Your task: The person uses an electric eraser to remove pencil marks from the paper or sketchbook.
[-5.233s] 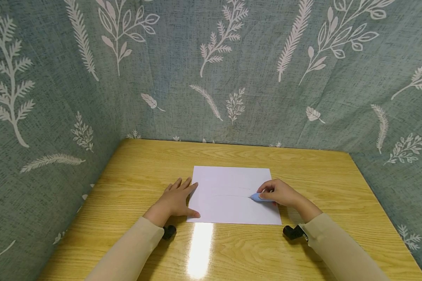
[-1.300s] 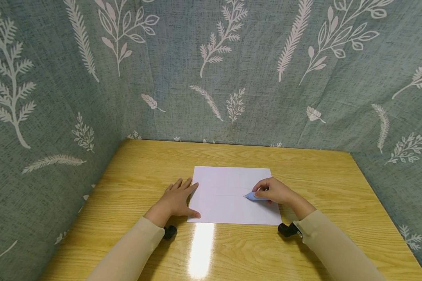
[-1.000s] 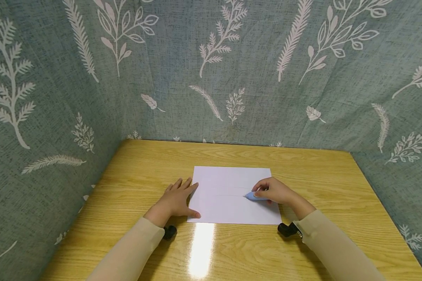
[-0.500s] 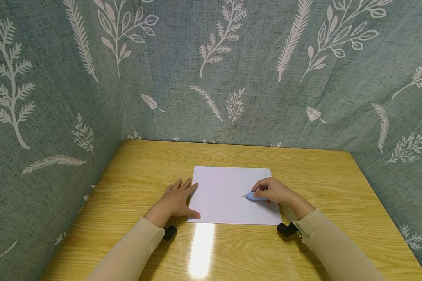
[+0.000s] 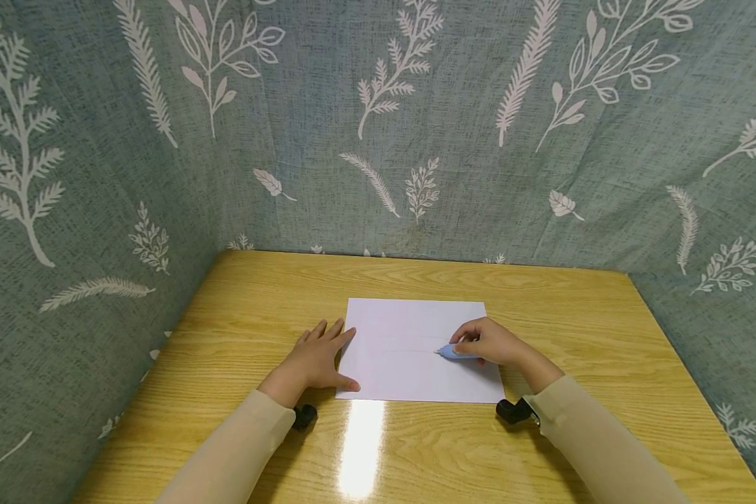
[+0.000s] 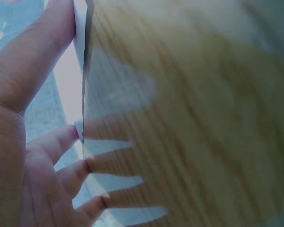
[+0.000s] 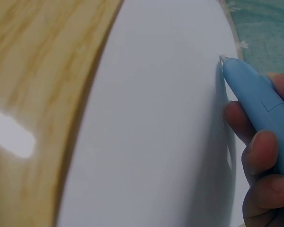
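Edging Left in an Otherwise Steady Scene

Behind everything, the grey-green cloth (image 5: 315,189) with white leaf motifs hangs just as in the earliest view. The wood-grain tabletop (image 5: 428,455) reaches up to it, keeping the same bright glare (image 5: 358,448) near the person. Of the beige sleeves (image 5: 227,448), the left lies as before, while the right has come slightly inward. The white sheet of paper (image 5: 409,381) remains flat on the tabletop in the same place. The left hand (image 5: 315,358), its fingers spread and straight, stays at the sheet's left edge. The right hand (image 5: 494,343) has shifted a touch leftward, pinching the blue pen-like tool (image 5: 458,351) over the sheet's right half. The tool's pale tip (image 7: 222,58) now sits nearer the sheet's middle; whether it touches is unclear. Thin lines (image 5: 409,351) mark the sheet, too faint to compare reliably.
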`<state>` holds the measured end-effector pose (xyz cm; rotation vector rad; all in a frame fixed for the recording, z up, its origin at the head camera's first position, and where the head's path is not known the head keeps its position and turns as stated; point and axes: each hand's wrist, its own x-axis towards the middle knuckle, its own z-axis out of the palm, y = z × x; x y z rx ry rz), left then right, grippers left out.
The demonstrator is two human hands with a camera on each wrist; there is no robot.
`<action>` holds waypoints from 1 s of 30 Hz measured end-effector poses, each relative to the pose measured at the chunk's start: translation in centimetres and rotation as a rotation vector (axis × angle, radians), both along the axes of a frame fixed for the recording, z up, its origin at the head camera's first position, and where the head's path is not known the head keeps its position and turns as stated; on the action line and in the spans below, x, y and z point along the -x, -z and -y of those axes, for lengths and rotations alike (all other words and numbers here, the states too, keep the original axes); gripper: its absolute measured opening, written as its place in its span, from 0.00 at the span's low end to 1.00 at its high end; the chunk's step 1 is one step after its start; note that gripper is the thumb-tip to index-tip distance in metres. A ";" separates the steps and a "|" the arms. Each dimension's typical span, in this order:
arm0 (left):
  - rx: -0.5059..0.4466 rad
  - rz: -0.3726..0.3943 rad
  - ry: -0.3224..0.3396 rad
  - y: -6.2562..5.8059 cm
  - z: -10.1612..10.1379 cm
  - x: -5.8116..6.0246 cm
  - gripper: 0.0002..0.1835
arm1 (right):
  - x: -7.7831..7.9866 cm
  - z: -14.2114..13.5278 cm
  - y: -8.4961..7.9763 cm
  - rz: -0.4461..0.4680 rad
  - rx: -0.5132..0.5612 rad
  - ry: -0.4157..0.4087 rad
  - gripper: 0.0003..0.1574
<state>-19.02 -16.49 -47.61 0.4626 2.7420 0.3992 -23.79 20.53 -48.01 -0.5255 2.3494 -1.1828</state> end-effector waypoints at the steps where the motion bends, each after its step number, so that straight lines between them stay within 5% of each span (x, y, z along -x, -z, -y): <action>1: -0.001 0.002 -0.001 0.0 0.0 0.0 0.60 | 0.0 -0.1 0.0 0.001 0.003 -0.001 0.12; 30: -0.002 0.000 -0.001 0.1 0.0 0.1 0.60 | 0.4 0.0 0.1 -0.003 0.004 -0.021 0.11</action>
